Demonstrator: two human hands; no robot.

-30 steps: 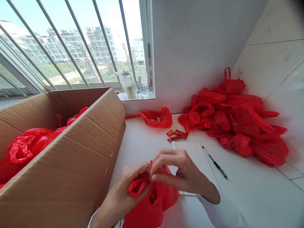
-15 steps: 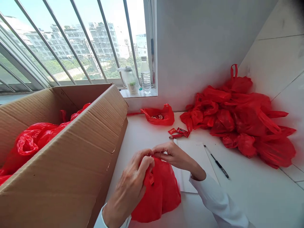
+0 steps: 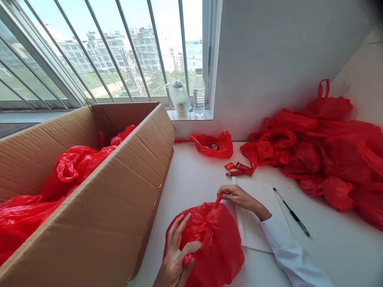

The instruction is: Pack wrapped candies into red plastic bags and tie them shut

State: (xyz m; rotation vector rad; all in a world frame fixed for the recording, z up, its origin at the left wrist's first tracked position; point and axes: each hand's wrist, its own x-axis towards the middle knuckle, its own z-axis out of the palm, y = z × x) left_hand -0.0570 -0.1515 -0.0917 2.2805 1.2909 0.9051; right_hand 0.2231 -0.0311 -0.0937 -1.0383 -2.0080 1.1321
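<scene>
A full red plastic bag point(image 3: 220, 243) stands on the white table in front of me, its top gathered and twisted together. My right hand point(image 3: 235, 196) pinches a handle end at the top of this bag, pulled up and to the right. On the bag's near left side is my left hand point(image 3: 179, 251). Its thumb and index finger close on a small bit of the red plastic, while the other fingers stretch out over the bag. What the bag contains is hidden.
An open cardboard box point(image 3: 119, 191) with red bags stands at left. A pile of red bags point(image 3: 317, 147) lies at right. Behind are an opened red bag point(image 3: 214, 145) and small wrapped snacks point(image 3: 243, 168). Paper point(image 3: 260, 223) and a pen point(image 3: 293, 213) lie beside my right arm.
My hands have moved apart from the bag's top: the left down onto its side, the right slightly outward with a handle. The bag's gathered top now shows. The view has turned left.
</scene>
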